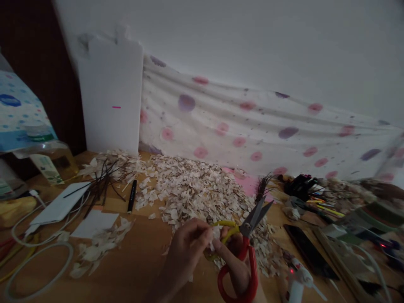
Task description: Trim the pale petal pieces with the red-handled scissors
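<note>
My left hand (pixel 191 248) is closed, thumb and forefinger pinching a small pale petal-like flake (pixel 216 234). Right beside it, my right hand (pixel 236 263) is wrapped through scissors (pixel 248 248) with red and yellow handles; its thumb also reaches the flake. The scissor blades stand slightly apart and point up and to the right, away from both hands. Behind the hands spreads a large heap of thin, pale flakes (pixel 202 185) on the wooden table (pixel 135 256). Part of the yellow handle is hidden by the fingers.
On the left lie a black marker (pixel 132 196), dark twigs (pixel 105 181), a white power bank (pixel 59 204) with a cable, and a bottle (pixel 53 160). To the right are a dark phone (pixel 311 251) and a white glue gun (pixel 298 280). A patterned cloth (pixel 252 122) hangs behind.
</note>
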Demonstrator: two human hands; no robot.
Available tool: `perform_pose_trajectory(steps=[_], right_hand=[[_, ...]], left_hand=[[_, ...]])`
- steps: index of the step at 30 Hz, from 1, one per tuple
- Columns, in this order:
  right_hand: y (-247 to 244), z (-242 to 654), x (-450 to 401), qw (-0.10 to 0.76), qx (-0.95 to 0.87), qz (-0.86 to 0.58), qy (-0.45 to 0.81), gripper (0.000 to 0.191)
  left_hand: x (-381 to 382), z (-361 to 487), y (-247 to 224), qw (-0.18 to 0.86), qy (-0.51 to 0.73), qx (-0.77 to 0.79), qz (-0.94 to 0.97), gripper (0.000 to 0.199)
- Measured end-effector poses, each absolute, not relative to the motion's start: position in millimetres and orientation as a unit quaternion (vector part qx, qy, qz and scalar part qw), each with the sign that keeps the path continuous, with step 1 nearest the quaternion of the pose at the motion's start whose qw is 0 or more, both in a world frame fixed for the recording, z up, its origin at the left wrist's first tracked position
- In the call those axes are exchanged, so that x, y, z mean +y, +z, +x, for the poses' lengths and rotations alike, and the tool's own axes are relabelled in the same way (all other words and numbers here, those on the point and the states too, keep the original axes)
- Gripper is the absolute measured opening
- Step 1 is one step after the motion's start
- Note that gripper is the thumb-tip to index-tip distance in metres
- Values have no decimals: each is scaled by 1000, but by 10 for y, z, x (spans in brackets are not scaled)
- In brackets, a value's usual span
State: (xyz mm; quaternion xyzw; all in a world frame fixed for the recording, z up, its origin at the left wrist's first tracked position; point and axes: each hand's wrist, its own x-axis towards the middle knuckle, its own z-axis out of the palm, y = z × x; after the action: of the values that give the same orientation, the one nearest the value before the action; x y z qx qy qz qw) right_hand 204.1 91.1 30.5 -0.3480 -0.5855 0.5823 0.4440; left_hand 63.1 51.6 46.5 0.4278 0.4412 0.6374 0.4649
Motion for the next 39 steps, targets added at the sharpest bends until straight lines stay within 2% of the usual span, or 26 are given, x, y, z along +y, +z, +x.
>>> perform_pose_trajectory(steps=[3, 10, 16, 19, 22, 24, 26, 29, 32, 35, 39], right_hand=[[384, 2056, 855, 440, -529, -337, 642, 30], [530, 2053, 747, 359, -461, -256, 770, 22], [527, 2042, 749, 328, -454, -240, 793, 27], [481, 2032, 753, 318, -461, -255, 788, 29], [362, 2028, 790, 334, -489, -281, 755, 42], [281, 2064, 834, 374, -556, -294, 682, 59], [243, 2141, 874, 389, -662, -295, 570, 68], [271, 2281, 882, 299, -797, -295, 433, 72], [288, 2362, 831, 235, -835, -338, 366, 79], [231, 2384, 797, 218, -839, -348, 356, 80], [162, 2414, 836, 141, -861, -325, 365, 87]], left_hand=[[492, 519, 505, 508, 612, 403, 453, 38], [430, 374, 562, 525, 541, 378, 538, 34], [425, 402, 573, 524, 550, 373, 532, 37], [425, 385, 576, 559, 560, 335, 511, 34], [425, 362, 541, 609, 583, 295, 450, 30], [430, 348, 520, 593, 620, 322, 399, 28], [434, 336, 521, 550, 658, 378, 349, 27], [428, 321, 565, 500, 687, 434, 300, 27], [407, 303, 607, 451, 707, 465, 284, 26], [387, 283, 609, 398, 717, 480, 312, 23], [373, 295, 605, 357, 717, 492, 341, 22]])
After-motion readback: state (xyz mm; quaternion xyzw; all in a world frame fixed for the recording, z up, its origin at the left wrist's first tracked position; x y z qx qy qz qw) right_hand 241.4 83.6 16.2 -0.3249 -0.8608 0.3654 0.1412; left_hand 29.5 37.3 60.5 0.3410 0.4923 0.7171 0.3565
